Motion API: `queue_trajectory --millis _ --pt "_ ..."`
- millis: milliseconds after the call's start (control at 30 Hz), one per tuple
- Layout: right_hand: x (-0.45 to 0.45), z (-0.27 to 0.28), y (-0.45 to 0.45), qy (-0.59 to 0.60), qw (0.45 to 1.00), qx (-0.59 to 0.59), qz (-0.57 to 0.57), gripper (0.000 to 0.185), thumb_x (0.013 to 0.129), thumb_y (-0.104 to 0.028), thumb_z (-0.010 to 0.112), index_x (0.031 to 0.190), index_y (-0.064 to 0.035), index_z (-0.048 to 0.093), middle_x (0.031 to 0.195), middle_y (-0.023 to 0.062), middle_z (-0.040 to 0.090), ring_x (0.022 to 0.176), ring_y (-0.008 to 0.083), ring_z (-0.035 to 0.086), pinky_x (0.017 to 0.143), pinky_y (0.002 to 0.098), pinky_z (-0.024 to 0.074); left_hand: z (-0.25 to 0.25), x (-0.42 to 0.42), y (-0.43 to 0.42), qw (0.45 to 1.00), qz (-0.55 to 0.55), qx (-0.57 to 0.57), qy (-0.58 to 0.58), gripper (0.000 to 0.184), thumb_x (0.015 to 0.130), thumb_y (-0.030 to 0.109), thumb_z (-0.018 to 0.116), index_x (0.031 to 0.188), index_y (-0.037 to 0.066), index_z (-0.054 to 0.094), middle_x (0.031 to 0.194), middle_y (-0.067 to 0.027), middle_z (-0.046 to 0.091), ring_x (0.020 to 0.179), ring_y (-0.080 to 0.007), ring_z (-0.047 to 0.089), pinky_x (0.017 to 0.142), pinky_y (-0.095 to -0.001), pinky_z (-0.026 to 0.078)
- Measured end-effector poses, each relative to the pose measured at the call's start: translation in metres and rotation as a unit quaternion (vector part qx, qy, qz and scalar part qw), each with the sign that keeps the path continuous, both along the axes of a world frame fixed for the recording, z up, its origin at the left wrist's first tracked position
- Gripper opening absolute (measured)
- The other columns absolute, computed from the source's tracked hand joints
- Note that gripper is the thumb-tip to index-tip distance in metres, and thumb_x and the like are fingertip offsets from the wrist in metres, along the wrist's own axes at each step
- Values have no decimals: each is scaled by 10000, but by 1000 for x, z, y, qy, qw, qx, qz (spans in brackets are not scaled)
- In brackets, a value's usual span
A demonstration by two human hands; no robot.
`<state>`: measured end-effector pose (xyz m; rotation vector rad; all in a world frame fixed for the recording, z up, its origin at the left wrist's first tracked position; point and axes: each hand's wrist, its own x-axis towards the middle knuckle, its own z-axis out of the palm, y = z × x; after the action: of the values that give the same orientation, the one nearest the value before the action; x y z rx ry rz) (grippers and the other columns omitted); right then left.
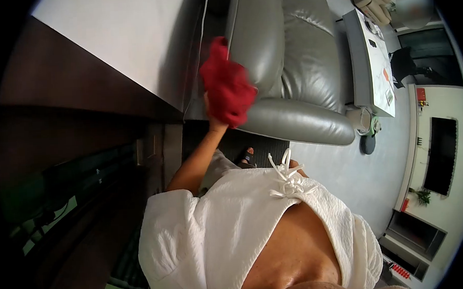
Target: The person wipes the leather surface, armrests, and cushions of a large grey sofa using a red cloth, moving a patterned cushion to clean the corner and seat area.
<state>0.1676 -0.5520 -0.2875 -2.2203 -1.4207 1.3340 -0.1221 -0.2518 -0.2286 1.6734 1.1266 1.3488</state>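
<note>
My left hand [211, 106] is mostly covered by a bunched red cloth [231, 90], which it appears to grip; the fingers are hidden and the cloth is blurred. The cloth is held in front of the side of a grey leather sofa [310, 53], near the corner where the armrest [292, 120] begins. I cannot tell whether it touches the leather. My right hand does not show; only a small patch of skin, likely my right arm, is visible past the shirt's white tie [287, 178].
A white-topped dark cabinet [118, 36] stands at the left, with a white cable [202, 37] along it. Beyond the sofa are a white table [375, 71], a bin [360, 119] and a wall-mounted television [441, 156]. A sandalled foot [248, 156] shows on a dark mat [268, 150].
</note>
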Motion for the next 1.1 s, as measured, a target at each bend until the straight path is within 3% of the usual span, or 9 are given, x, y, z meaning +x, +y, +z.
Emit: queue_trajectory --millis 100,233,367,433,500,567,700,800,1100 --pt "-22 43 23 65 998 26 -10 343 703 -167 736 979 -9 611 840 104 653 780 194 617 704 336 494 -91 1 -42 963 -142 26 227 416 760 201 633 1157 99 555 1252 -186 492 1166 -348 475 990 -459 380" --pt "-17 28 13 51 998 -22 -5 326 710 -155 714 982 -9 610 849 113 652 793 207 615 712 342 492 -157 -43 -105 685 -400 -287 537 491 740 47 516 1230 85 525 1307 -191 460 1220 -375 425 1059 -439 319" --pt "-7 21 -7 41 997 -57 -14 311 718 -143 692 985 -9 608 859 123 651 806 220 613 720 348 490 -237 -95 -128 815 -49 -425 390 370 747 108 562 1104 10 580 1122 -253 580 1050 -410 556 912 -442 447" --pt "-4 19 -16 41 997 -69 -21 303 722 -137 681 987 -9 608 864 127 651 813 226 612 723 352 489 -197 -111 -91 857 30 -416 303 393 739 132 572 1108 -2 573 1113 -273 576 1057 -420 547 897 -447 444" --pt "-3 18 -23 39 996 -77 -26 296 726 -131 670 988 -9 607 869 132 650 819 233 611 727 355 488 -221 -119 -47 878 76 -382 279 497 739 79 544 1221 -31 492 1217 -285 519 1170 -420 471 993 -420 380" --pt "-2 16 -28 41 995 -85 -32 290 730 -125 659 990 -9 607 874 136 649 826 239 610 731 358 487 -117 -100 14 910 85 -365 177 465 750 109 587 1188 -30 513 1183 -273 548 1141 -414 497 942 -424 411" --pt "-3 15 -31 47 993 -97 -48 278 737 -113 637 993 -9 605 883 146 648 839 252 608 739 364 485 -69 -56 97 977 95 -191 13 456 764 126 604 1185 -19 506 1147 -260 565 1128 -401 510 921 -418 424" --pt "-6 13 -32 59 991 -107 -58 270 743 -104 620 995 -9 604 891 153 648 848 262 607 744 368 483 -137 -19 135 983 82 -160 -31 451 781 122 590 1198 -16 491 1155 -252 560 1137 -397 503 930 -412 422" --pt "-8 3 -43 97 983 -133 -84 253 761 -77 571 1002 -9 602 913 173 645 878 291 603 762 382 479 -272 -36 104 871 -118 -300 370 351 796 175 553 1111 27 597 1077 -247 603 1009 -405 579 856 -446 466"
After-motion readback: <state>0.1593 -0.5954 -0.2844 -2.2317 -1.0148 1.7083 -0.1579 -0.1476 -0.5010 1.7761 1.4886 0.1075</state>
